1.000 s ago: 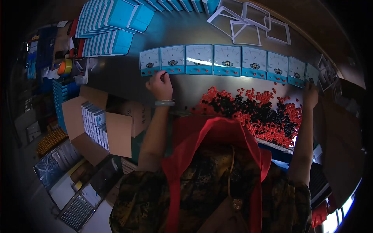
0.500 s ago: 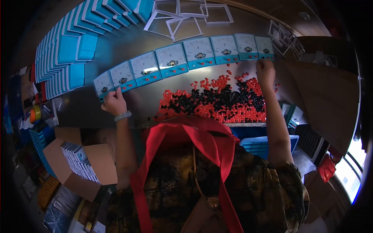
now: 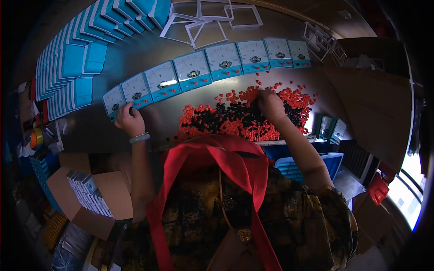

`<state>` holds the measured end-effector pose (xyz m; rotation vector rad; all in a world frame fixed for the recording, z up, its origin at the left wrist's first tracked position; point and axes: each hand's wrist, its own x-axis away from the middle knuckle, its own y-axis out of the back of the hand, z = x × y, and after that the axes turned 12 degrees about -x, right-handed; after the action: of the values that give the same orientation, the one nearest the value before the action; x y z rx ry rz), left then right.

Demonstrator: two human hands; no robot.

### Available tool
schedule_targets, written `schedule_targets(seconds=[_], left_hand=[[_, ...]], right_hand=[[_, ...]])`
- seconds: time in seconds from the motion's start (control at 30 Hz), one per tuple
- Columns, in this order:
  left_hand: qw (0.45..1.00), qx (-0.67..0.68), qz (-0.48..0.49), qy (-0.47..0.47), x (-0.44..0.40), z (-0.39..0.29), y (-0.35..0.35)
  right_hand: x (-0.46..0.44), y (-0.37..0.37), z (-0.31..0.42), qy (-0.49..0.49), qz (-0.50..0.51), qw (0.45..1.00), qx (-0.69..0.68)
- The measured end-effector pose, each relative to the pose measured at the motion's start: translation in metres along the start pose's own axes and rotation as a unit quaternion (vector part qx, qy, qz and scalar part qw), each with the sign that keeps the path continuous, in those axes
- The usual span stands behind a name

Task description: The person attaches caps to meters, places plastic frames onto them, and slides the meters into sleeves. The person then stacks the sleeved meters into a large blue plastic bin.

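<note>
A curved row of several teaching voltmeters [image 3: 221, 53] stretches across the table, with white dial faces and blue lower panels. Most carry red caps on those panels. My left hand [image 3: 131, 122] is by the leftmost meter [image 3: 113, 100], its fingers closed with a small black cap [image 3: 131, 110] at the fingertips. Over the upper part of a loose heap of red caps [image 3: 260, 131] and black caps [image 3: 226, 109] is my right hand [image 3: 272, 106]. Its fingers curl downward into the heap, and whatever they grip is hidden.
Stacked blue-and-white meter housings [image 3: 74, 61] fill the back left. White rectangular frames [image 3: 246, 23] lie at the back, more frames [image 3: 318, 43] at the right. An open carton [image 3: 108, 194] with packed meters sits lower left. A blue crate [image 3: 289, 167] is below the table edge.
My right hand has moved left and nearer, from the rightmost meter to the cap heap. My left hand has drawn slightly back from the meter panel, and a black cap now shows at its fingertips.
</note>
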<state>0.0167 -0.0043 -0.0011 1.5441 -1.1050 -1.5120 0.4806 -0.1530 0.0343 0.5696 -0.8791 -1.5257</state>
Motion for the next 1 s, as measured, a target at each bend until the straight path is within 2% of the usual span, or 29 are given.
schedule_targets(seconds=[0.13,0.2,0.27,0.37,0.4,0.47,0.53,0.6,0.67,0.77,0.87,0.97,1.0], left_hand=[[0.996,-0.039,0.027,0.079,0.001,-0.015,0.01],[0.998,-0.042,-0.055,-0.007,-0.002,-0.041,0.022],[0.994,0.082,-0.013,-0.07,0.002,-0.085,0.037],[0.934,0.268,0.117,-0.208,0.016,-0.159,0.043],[0.917,0.286,0.137,-0.242,0.023,-0.179,0.039],[0.905,0.275,0.191,-0.261,0.035,-0.205,0.03],[0.909,0.254,0.182,-0.275,0.041,-0.217,0.023],[0.913,0.194,0.199,-0.299,0.044,-0.218,0.02],[0.911,0.2,0.195,-0.302,0.043,-0.219,0.023],[0.91,0.194,0.175,-0.321,0.042,-0.215,0.029],[0.913,0.208,0.202,-0.288,0.041,-0.209,0.031],[0.923,0.237,0.211,-0.22,0.035,-0.194,0.037],[0.934,0.252,0.17,-0.189,0.033,-0.186,0.036]], right_hand=[[-0.002,-0.008,-0.002,-0.053,0.023,0.998,0.02],[-0.003,-0.011,-0.003,-0.062,0.023,0.997,0.04],[-0.003,-0.008,0.005,-0.062,0.026,0.997,0.045],[-0.005,0.0,0.014,-0.053,0.004,0.998,0.028],[-0.008,0.005,0.019,-0.077,-0.001,0.997,-0.009],[-0.012,0.012,0.015,-0.104,-0.011,0.994,-0.042],[-0.023,0.021,-0.002,-0.04,-0.141,0.982,-0.115],[-0.039,0.032,-0.017,-0.034,-0.172,0.98,-0.098],[-0.056,0.037,-0.026,-0.009,-0.274,0.958,-0.082],[-0.075,0.037,-0.043,-0.008,-0.275,0.961,-0.042],[-0.082,0.037,-0.042,-0.039,-0.245,0.968,-0.025],[-0.084,0.037,-0.04,-0.057,-0.239,0.969,-0.009],[-0.084,0.036,-0.041,-0.05,-0.226,0.973,0.0]])
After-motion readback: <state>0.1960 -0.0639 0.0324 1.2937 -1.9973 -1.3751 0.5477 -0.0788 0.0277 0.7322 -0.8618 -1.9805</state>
